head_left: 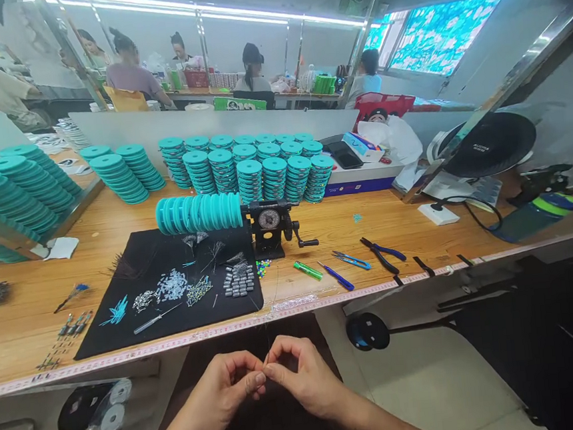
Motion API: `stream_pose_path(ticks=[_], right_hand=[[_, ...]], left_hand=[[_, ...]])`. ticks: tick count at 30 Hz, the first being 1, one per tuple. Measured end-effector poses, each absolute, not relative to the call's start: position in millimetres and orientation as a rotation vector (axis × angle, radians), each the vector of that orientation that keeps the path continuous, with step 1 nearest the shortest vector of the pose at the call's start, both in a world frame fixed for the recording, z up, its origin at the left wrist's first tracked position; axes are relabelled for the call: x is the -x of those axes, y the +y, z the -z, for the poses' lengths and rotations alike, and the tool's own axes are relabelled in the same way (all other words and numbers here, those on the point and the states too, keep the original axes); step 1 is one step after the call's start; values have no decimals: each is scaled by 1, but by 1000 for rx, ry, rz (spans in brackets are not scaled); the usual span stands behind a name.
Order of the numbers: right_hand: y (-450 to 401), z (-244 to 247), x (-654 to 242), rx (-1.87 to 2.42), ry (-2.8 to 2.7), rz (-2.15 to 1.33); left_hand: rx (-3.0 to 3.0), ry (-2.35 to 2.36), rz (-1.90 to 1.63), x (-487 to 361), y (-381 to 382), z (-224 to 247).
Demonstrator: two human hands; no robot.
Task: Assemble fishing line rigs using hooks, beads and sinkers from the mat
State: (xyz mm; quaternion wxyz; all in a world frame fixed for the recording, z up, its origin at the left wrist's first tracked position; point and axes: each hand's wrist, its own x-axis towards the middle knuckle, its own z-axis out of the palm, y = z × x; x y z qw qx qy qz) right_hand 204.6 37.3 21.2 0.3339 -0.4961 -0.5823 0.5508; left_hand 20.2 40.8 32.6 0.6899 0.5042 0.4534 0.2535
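Note:
My left hand (pixel 234 383) and my right hand (pixel 300 374) meet in front of the table edge, fingertips pinched together. A thin dark line (pixel 268 337) rises from between them; what else they hold is too small to make out. Beyond them lies a black mat (pixel 175 318) with grey cylinders (pixel 239 279), pale clear pieces (pixel 172 284), turquoise pieces (pixel 116 311) and a thin tool (pixel 156 319). Behind the mat, turquoise spools (pixel 199 213) sit on the shaft of a black hand-cranked winder (pixel 270 226).
Pliers (pixel 384 253), blue snips (pixel 351 260), a blue pen-like tool (pixel 339 278) and a green tube (pixel 308 270) lie right of the mat. Stacked turquoise spools (pixel 249 171) line the back. A measuring tape (pixel 177 340) follows the front edge. Several people sit beyond the partition.

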Motion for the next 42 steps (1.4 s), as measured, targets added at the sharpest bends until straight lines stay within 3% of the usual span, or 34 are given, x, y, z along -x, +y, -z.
stream_pose_path(ticks=[4,7,12,15,27,42], right_hand=[[35,-18,-199,1223,-1274,-1609],[36,-15,-202,1185,-1380,-1505],[48,6,-201,1290,-2015,-438],[54,21,-192,1212,-2162,-127],[29,-34,-217,1242,-1871,17],[19,-21,-208,1172,-1814,-124]], left_hand=[[-1152,1015,-617,-21,38,-31],[-1045,987,-698,-19,37,-23],[-772,1001,-852,-10,31,-18],[-700,1000,-861,-7,29,-24],[-540,949,-989,-47,45,-29],[-371,829,-877,-74,57,-31]])
